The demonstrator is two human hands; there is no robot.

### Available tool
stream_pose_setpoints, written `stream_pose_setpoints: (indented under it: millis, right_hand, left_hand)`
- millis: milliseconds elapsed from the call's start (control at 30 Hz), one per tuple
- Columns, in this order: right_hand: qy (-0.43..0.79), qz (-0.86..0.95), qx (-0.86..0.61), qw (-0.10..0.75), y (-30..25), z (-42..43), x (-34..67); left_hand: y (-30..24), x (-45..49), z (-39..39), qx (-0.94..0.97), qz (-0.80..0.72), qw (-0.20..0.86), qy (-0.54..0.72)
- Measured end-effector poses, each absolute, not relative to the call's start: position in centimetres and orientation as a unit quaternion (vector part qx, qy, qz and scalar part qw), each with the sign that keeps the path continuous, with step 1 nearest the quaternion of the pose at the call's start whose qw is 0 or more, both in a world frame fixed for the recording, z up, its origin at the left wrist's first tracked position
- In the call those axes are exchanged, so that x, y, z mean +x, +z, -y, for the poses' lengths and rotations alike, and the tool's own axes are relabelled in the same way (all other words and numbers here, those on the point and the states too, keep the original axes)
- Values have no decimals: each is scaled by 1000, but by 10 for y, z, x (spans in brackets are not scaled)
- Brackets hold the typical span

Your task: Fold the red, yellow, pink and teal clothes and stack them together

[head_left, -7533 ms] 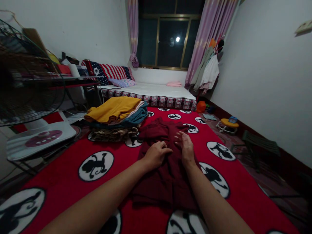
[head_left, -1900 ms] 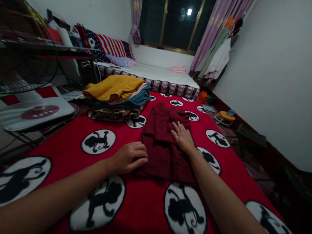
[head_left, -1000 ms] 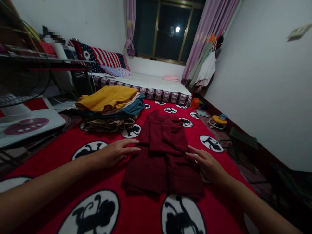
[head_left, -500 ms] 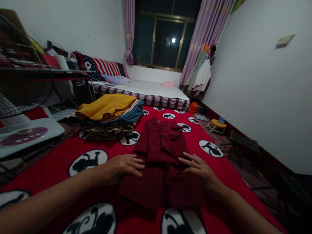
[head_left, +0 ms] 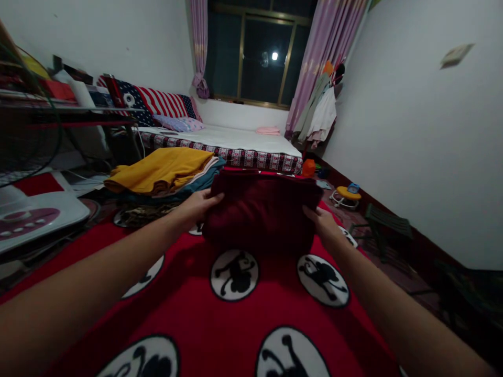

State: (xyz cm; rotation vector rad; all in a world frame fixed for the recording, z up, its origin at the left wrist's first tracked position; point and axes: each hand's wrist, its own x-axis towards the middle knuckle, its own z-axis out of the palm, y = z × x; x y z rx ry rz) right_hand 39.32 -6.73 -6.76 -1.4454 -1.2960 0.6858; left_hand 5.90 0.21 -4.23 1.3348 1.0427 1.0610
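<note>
A dark red garment [head_left: 261, 209], folded over on itself, is held up off the red blanket [head_left: 236, 324]. My left hand [head_left: 198, 204] is closed on its left edge. My right hand [head_left: 320, 220] grips its right edge, fingers curled behind the cloth. The blanket has white circles with black monkey figures. To the left of the garment lies a pile of folded clothes [head_left: 161, 170] with a yellow piece on top and teal and patterned pieces beneath.
A bed [head_left: 228, 141] with striped pillows stands under the dark window at the back. A fan and a white stand [head_left: 35, 214] are at the left. Hung clothes [head_left: 318, 115] are in the right corner, a small yellow stool [head_left: 348, 195] and a dark stool [head_left: 387, 222] by the right wall.
Both hands went from resting flat on the garment's sides to gripping it; the near half has been lifted and carried away from me, over the far half.
</note>
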Motion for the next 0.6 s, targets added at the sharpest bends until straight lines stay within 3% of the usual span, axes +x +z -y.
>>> stream_pose_setpoints:
  millis: [167,367,600]
  right_hand:
    - [336,424,-653,530,-105,35,382]
    - [278,521,-617,521,-125,76,382]
    - [251,540,-645,479,-131,108,389]
  left_hand:
    - [-79,83,-29,497,-476,605,401]
    - [-107,72,13,698,-469,382,384]
    - [-111,64,26,786,-496,242,279]
